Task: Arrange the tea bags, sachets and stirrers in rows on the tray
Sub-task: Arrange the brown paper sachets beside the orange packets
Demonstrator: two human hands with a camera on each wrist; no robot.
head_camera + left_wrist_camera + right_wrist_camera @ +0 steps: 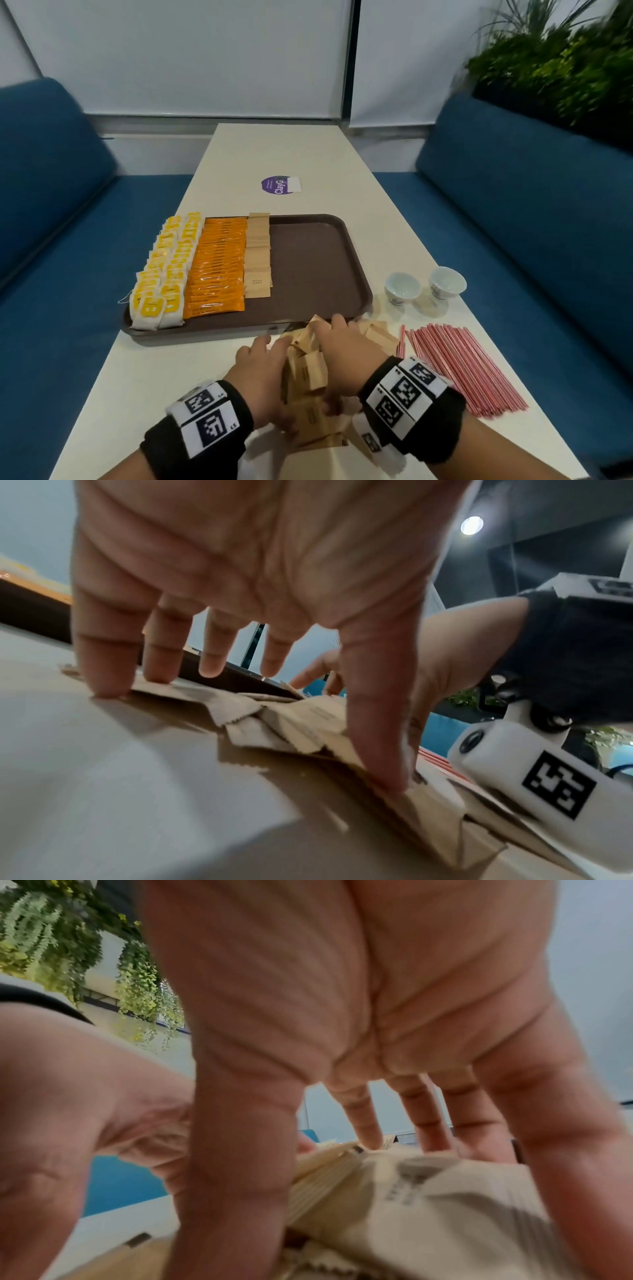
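Sprawling on the worktop (308, 154) just in front of the brown tray (318, 267) is a loose heap of kraft-paper sachets (310, 371), and both of the person's hands are down on it. The left hand (260, 373) lies on the heap's left side with fingers spread and nearly straight, fingertips (106, 688) pressing paper against the worktop, thumb planted nearer the wrist; that grip is open, pressing rather than holding. The right hand (342, 356) arches over the heap's right side, fingers splayed and straight, tips resting on the sachets by the tray's near rim; its grip is open too, closed round nothing. On the tray itself, the left part is already filled: two rows of yellow-labelled tea bags (164, 270) at the far left, overhanging that edge, then a row of orange sachets (217, 270), then a row of kraft sachets (258, 260) like those in the heap. The tray's right part is bare brown. To the right of the tray's near corner lies a flat spread of red-and-white stirrers (459, 366), with two small white cups (424, 286) standing just beyond them. Beyond the tray's far rim a round purple sticker (279, 185) sits on the worktop. Blue benches (513, 222) flank both sides, with green plants (555, 61) above the right one.
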